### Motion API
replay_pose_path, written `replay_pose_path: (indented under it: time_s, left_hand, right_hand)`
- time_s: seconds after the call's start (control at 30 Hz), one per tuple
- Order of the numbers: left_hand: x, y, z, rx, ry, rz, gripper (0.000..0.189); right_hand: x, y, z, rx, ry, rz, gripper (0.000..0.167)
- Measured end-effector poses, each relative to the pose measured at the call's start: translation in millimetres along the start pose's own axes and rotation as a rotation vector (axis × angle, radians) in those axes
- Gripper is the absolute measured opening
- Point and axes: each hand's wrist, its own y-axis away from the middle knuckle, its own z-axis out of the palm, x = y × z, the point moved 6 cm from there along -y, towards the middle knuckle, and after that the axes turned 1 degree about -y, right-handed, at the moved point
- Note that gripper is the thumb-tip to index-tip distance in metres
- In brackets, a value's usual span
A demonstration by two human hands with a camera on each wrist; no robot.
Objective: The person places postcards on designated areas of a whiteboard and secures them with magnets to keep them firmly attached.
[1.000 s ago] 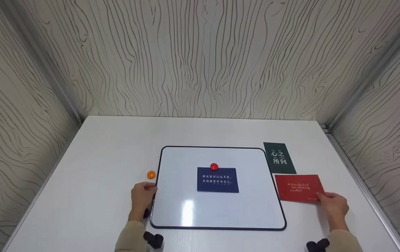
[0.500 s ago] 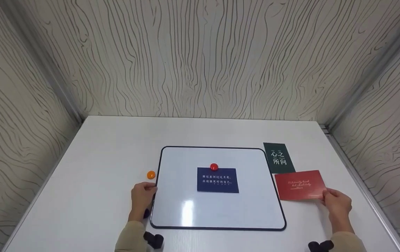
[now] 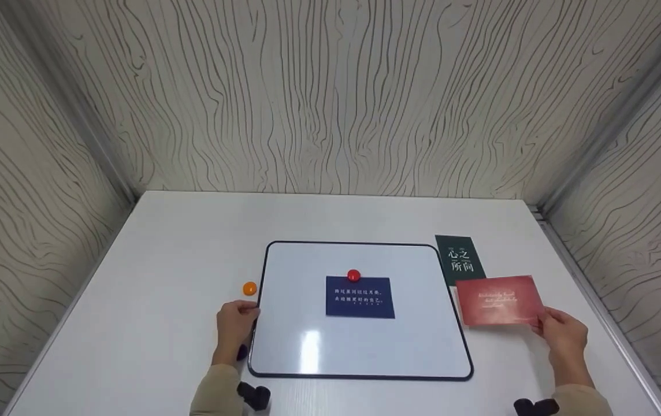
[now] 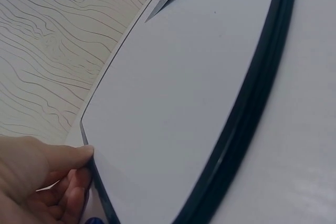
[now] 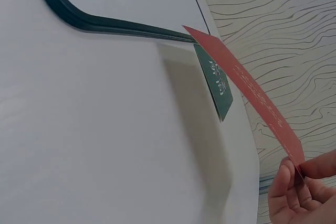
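A red card (image 3: 501,300) with pale script is pinched at its right end between the thumb and fingers of my right hand (image 3: 563,330). It is raised off the table and casts a shadow in the right wrist view. My left hand (image 3: 234,326) grips the left edge of the whiteboard (image 3: 296,266), thumb on the dark frame and fingers curled beside it in the left wrist view. On the board lies a dark blue card (image 3: 359,306) with white characters, a round red magnet (image 3: 353,275) at its top edge.
A dark green card (image 3: 459,254) lies by the board's right edge, its lower end partly behind the red card. An orange magnet (image 3: 249,288) sits left of the board, near my left hand. Patterned panels (image 3: 330,104) stand around the white table (image 3: 151,277).
The red card has come up off the table and tilted, its right end higher, as my right hand moved slightly right and up. My left hand and the board have stayed put.
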Motion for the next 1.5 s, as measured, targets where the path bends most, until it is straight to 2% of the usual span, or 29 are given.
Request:
replay_pose_path:
  time_s: [0.37, 0.63, 0.8, 1.0, 1.27, 1.5]
  left_hand:
    - [-1.2, 0.9, 0.9, -0.017, 0.014, -0.025, 0.017]
    - [-1.9, 0.3, 1.7, -0.026, 0.022, -0.043, 0.018]
    - [-1.7, 0.1, 2.4, -0.015, 0.019, -0.037, 0.017]
    - [2.1, 0.9, 1.0, 0.01, 0.008, 0.01, 0.015]
    - [2.4, 0.7, 2.1, 0.006, 0.008, 0.003, 0.015]
    - [1.4, 1.2, 0.9, -0.004, 0.01, -0.027, 0.015]
  right_hand:
    - [0, 6.5, 2, -0.091, 0.018, 0.025, 0.057]
    - [4, 6.2, 13, -0.262, 0.057, 0.043, 0.058]
    - [5, 8.5, 19, -0.326, 0.072, 0.038, 0.055]
    - [6, 12.7, 25, -0.358, 0.072, 0.05, 0.054]
    - [6, 21.1, 34, -0.394, 0.063, 0.056, 0.054]
    - [3, 27.8, 45, -0.42, 0.071, 0.05, 0.05]
